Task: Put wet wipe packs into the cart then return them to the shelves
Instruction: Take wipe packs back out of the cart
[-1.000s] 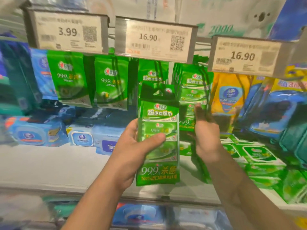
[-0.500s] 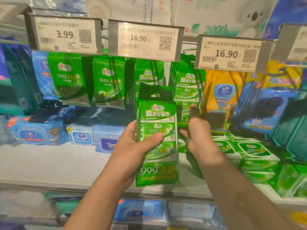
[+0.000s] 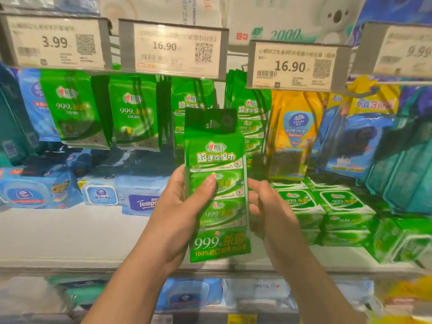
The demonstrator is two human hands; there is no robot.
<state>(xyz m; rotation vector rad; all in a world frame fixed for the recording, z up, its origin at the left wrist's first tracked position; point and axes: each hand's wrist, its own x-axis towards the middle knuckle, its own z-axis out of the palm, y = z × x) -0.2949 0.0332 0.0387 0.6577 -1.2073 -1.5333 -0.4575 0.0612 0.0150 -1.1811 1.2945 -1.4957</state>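
Note:
A tall green wet wipe multi-pack [image 3: 217,160] with a dark hang tab is upright in front of the shelf. My left hand [image 3: 177,213] grips its left side, with the thumb across the front. My right hand [image 3: 271,206] is at the pack's right edge, its fingers curled onto that edge. Behind the pack, more green packs of the same kind [image 3: 253,127] hang from a hook under a 16.90 price tag [image 3: 289,66]. No cart is in view.
Smaller green packs [image 3: 133,113] hang at the left and yellow packs [image 3: 294,136] at the right. Blue wipe tubs [image 3: 35,190] and stacked green packs [image 3: 339,206] sit on the white shelf [image 3: 70,232]. A row of price tags [image 3: 173,47] juts out above.
My right hand has come down from the hanging green packs to the right edge of the pack in my left hand. The left hand has kept the pack upright.

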